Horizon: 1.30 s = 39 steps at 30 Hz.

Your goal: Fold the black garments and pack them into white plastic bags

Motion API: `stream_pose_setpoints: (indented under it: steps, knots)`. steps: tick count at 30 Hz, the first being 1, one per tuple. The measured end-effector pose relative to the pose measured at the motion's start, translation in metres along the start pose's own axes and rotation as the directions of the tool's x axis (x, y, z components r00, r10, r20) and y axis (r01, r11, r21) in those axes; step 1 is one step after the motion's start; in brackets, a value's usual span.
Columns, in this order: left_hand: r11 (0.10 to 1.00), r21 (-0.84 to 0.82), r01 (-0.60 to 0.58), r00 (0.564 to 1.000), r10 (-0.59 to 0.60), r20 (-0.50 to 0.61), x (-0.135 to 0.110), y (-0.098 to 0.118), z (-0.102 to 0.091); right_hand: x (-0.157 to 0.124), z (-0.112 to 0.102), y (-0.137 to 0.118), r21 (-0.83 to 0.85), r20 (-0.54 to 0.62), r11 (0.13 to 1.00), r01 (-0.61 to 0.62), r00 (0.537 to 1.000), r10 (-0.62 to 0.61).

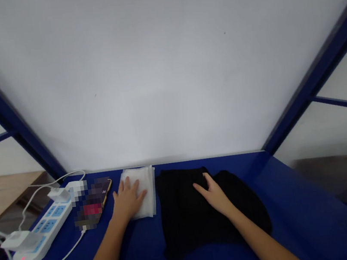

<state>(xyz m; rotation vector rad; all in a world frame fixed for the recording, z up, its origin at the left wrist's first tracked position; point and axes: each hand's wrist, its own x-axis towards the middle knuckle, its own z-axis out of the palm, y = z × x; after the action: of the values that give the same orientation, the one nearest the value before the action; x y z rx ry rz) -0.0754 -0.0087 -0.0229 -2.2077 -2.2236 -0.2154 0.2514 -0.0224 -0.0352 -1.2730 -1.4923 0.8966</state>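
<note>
We see our left hand (pixel 128 199) spread flat on a stack of white cloth (pixel 148 190), whose long axis runs away from us, and our right hand (pixel 214 195) spread open on a folded black garment (pixel 187 219) just beside it. Neither grip pinches anything. Open blue bench (pixel 294 198) lies right of the garment; a power strip (pixel 45 229) sits well left of the cloth.
</note>
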Motion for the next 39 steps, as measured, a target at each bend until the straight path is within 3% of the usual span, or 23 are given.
stream_pose_setpoints:
  steps: [3, 6, 8, 9, 12, 14, 17, 19, 23, 28, 33, 35, 39]
  knots:
    - [0.998, -0.056, -0.017, 0.999, 0.015, -0.044, 0.002, -0.006, 0.001, 0.0, -0.002, 0.0, -0.17, -0.135, 0.984, 0.046, 0.988, -0.07]
    - [0.988, -0.152, -0.031, 0.989, 0.007, -0.151, 0.011, -0.017, 0.003, -0.003, -0.004, -0.017, -0.46, -0.27, 0.876, 0.146, 0.917, -0.294]
    - [0.978, -0.204, -0.033, 0.981, -0.007, -0.192, 0.015, -0.026, 0.004, -0.004, 0.001, -0.04, -0.57, -0.153, 0.786, 0.238, 0.909, -0.387]
    - [0.974, -0.222, -0.04, 0.982, -0.003, -0.191, 0.014, -0.031, 0.003, -0.003, 0.007, -0.053, -0.58, -0.036, 0.756, 0.304, 0.917, -0.396]
    - [0.96, -0.257, -0.115, 0.985, 0.077, -0.152, -0.002, -0.04, -0.001, 0.009, 0.036, -0.083, -0.51, 0.289, 0.725, 0.464, 0.886, -0.364]
    - [0.948, -0.253, -0.196, 0.976, 0.164, -0.141, -0.022, -0.041, -0.005, 0.029, 0.061, -0.091, -0.481, 0.391, 0.736, 0.476, 0.868, -0.306]
    - [0.942, -0.194, -0.273, 0.959, 0.25, -0.136, -0.05, -0.038, -0.009, 0.07, 0.097, -0.087, -0.493, 0.398, 0.819, 0.295, 0.913, -0.09]
    - [0.945, -0.183, -0.269, 0.959, 0.247, -0.136, -0.061, -0.037, -0.009, 0.095, 0.117, -0.079, -0.505, 0.392, 0.837, 0.212, 0.92, 0.003]
    - [0.942, -0.264, -0.206, 0.977, 0.182, -0.115, -0.057, -0.042, -0.001, 0.117, 0.145, -0.069, -0.505, 0.402, 0.847, 0.168, 0.914, 0.059]
    - [0.901, -0.337, -0.272, 0.962, 0.255, -0.094, -0.046, -0.049, 0.008, 0.106, 0.159, -0.063, -0.46, 0.395, 0.863, 0.209, 0.919, -0.012]
    - [0.871, -0.41, -0.27, 0.963, 0.252, -0.099, -0.045, -0.054, 0.013, 0.078, 0.146, -0.06, -0.434, 0.391, 0.859, 0.272, 0.916, -0.092]
    - [0.869, -0.424, -0.254, 0.967, 0.239, -0.089, -0.042, -0.055, 0.014, 0.058, 0.137, -0.062, -0.473, 0.449, 0.81, 0.348, 0.886, -0.119]
    - [0.876, -0.423, -0.233, 0.972, 0.218, -0.083, -0.035, -0.055, 0.012, 0.011, 0.124, -0.071, -0.564, 0.607, 0.627, 0.537, 0.785, -0.126]
